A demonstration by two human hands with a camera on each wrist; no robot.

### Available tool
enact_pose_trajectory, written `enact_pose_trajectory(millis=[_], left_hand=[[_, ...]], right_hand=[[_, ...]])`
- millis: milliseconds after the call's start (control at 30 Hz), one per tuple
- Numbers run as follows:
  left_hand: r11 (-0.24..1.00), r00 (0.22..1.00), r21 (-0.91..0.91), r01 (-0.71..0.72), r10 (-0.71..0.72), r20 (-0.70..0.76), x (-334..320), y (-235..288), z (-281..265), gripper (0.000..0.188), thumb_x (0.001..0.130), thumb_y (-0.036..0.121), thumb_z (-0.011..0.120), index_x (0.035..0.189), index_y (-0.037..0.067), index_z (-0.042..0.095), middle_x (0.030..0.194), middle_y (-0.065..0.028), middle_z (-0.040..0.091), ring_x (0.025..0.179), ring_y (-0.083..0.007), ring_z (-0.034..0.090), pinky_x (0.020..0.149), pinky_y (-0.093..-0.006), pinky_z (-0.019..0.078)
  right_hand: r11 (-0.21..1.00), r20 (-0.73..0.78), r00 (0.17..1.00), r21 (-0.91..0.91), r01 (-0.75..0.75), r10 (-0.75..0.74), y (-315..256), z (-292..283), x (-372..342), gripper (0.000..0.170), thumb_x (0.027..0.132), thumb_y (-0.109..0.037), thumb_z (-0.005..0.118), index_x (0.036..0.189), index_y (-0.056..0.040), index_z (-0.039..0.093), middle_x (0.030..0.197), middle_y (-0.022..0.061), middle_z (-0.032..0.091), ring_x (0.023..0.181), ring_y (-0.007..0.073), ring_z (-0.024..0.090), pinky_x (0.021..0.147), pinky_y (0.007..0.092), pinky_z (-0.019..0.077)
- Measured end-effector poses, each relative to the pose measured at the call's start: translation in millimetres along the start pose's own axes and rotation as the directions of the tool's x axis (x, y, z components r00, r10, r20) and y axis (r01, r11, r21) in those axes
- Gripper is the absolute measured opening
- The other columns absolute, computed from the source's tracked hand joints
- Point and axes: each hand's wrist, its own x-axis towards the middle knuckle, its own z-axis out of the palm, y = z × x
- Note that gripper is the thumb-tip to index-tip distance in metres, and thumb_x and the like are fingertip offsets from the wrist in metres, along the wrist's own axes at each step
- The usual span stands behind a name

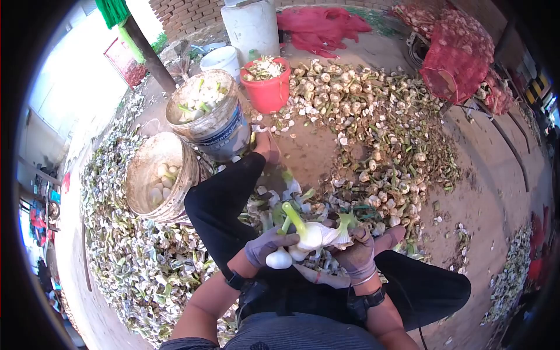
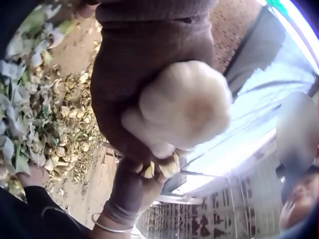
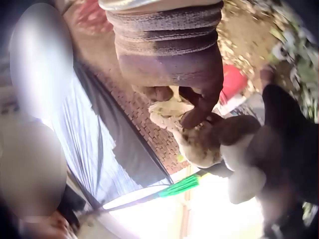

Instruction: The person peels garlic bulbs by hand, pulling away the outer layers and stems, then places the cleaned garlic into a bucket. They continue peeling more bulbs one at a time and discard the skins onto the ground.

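Note:
Over the lap in the head view, my gloved left hand (image 1: 263, 248) grips several white garlic bulbs (image 1: 279, 259) by their green stems (image 1: 293, 216). One large bulb (image 1: 312, 235) lies between my two hands with its stem pointing up. My gloved right hand (image 1: 358, 258) pinches the loose papery skin (image 1: 343, 233) at that bulb's right side. In the left wrist view, a pale, blurred bulb (image 2: 187, 104) sits against the left palm. Up close in the right wrist view, the right thumb and fingers (image 3: 199, 112) hold skin at the bulb's root end.
Two white buckets (image 1: 135, 186) with peeled garlic stand at left, near a red bucket (image 1: 274, 96) of trimmings. A heap of unpeeled garlic (image 1: 338, 87) spreads ahead. Discarded skins (image 1: 140, 274) cover the ground at left. Red mesh sacks (image 1: 461, 55) lie at the back right.

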Motion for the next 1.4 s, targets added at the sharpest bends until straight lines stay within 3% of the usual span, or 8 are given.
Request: enact_pose_trajectory(millis=[233, 300, 433, 733, 1033, 1267, 1333, 1400], left_hand=[[0.896, 0.900, 0.400, -0.191, 0.323, -0.294, 1.1, 12.5, 15.2, 0.027, 0.088, 0.016, 0.068, 0.109, -0.001, 0.063, 0.102, -0.0091, 0.065, 0.090, -0.0155, 0.063, 0.080, -0.0297, 0.0524], [0.941, 0.965, 0.298, -0.159, 0.212, -0.152, -5.4, 22.4, 10.7, 0.033, 0.086, 0.015, 0.071, 0.113, -0.001, 0.062, 0.104, -0.0087, 0.066, 0.094, -0.0159, 0.064, 0.083, -0.0292, 0.0518], [0.838, 0.917, 0.449, -0.310, 0.388, -0.091, -9.9, 4.3, -16.3, 0.036, 0.086, 0.013, 0.069, 0.119, 0.002, 0.060, 0.111, -0.0087, 0.065, 0.103, -0.0183, 0.063, 0.089, -0.0327, 0.0511], [0.320, 0.678, 0.857, -0.404, 0.733, 0.046, -22.0, 18.3, -37.9, 0.067, 0.081, 0.009, 0.075, 0.139, 0.001, 0.042, 0.126, -0.0104, 0.061, 0.116, -0.0204, 0.059, 0.102, -0.0347, 0.0441], [0.492, 0.556, 0.794, -0.357, 0.795, -0.243, -40.4, 28.7, -38.8, 0.036, 0.100, 0.018, 0.051, 0.130, -0.003, 0.048, 0.122, -0.0115, 0.058, 0.108, -0.0190, 0.058, 0.094, -0.0313, 0.0463], [0.083, 0.368, -0.443, -0.893, 0.701, -0.611, -122.4, 125.8, -109.2, 0.044, 0.096, 0.031, 0.053, 0.125, -0.002, 0.050, 0.116, -0.0153, 0.058, 0.104, -0.0300, 0.057, 0.083, -0.0396, 0.0531], [0.140, 0.489, -0.547, -0.825, 0.662, -0.568, -127.3, 149.6, -132.6, 0.043, 0.095, 0.031, 0.054, 0.122, -0.002, 0.053, 0.119, -0.0148, 0.058, 0.106, -0.0315, 0.055, 0.084, -0.0410, 0.0528], [-0.580, 0.788, -0.673, 0.459, 0.615, 0.007, -116.1, 176.6, -170.4, 0.038, 0.096, 0.032, 0.054, 0.114, -0.001, 0.055, 0.112, -0.0134, 0.061, 0.104, -0.0280, 0.057, 0.087, -0.0414, 0.0523]], right_hand=[[0.687, 0.097, 0.975, -0.696, 0.211, -0.201, 9.7, -2.4, -4.3, 0.044, 0.078, -0.018, 0.054, 0.114, 0.0061, 0.055, 0.105, 0.0210, 0.065, 0.099, 0.0344, 0.063, 0.092, 0.0391, 0.0502], [0.981, -0.020, 1.000, 0.194, 0.026, -0.023, 10.1, 9.3, -8.3, 0.045, 0.075, -0.016, 0.055, 0.113, 0.0072, 0.055, 0.094, 0.0205, 0.064, 0.092, 0.0336, 0.063, 0.084, 0.0393, 0.0519], [0.962, 0.517, 0.853, 0.263, -0.078, -0.073, -2.6, 28.7, -18.2, 0.042, 0.071, -0.025, 0.061, 0.104, 0.0012, 0.058, 0.084, 0.0178, 0.061, 0.073, 0.0314, 0.059, 0.069, 0.0383, 0.0498], [0.617, -0.169, 0.957, -0.735, -0.281, 0.235, -2.4, 30.1, 4.0, 0.045, 0.086, -0.024, 0.070, 0.120, 0.0018, 0.055, 0.112, 0.0095, 0.062, 0.093, 0.0212, 0.061, 0.085, 0.0365, 0.0497], [0.761, -0.008, 0.914, -0.551, -0.342, 0.405, 31.1, 81.8, 48.4, 0.025, 0.094, -0.017, 0.064, 0.112, -0.0015, 0.057, 0.097, 0.0045, 0.061, 0.080, 0.0086, 0.059, 0.064, 0.0223, 0.0492], [-0.198, 0.059, 0.987, -0.976, 0.089, 0.151, 49.5, 8.3, 72.9, 0.029, 0.089, -0.019, 0.066, 0.110, -0.0006, 0.060, 0.101, 0.0146, 0.063, 0.095, 0.0286, 0.062, 0.083, 0.0376, 0.0494], [-0.556, 0.004, 1.000, -0.831, 0.008, 0.008, 49.1, -15.5, 82.9, 0.032, 0.088, -0.023, 0.066, 0.110, -0.0009, 0.061, 0.103, 0.0172, 0.062, 0.099, 0.0345, 0.061, 0.084, 0.0414, 0.0484], [-0.669, -0.283, 0.952, -0.731, -0.137, 0.114, 35.4, -22.9, 86.2, 0.033, 0.087, -0.029, 0.063, 0.105, -0.0019, 0.063, 0.111, 0.0217, 0.059, 0.099, 0.0401, 0.059, 0.085, 0.0448, 0.0474]])
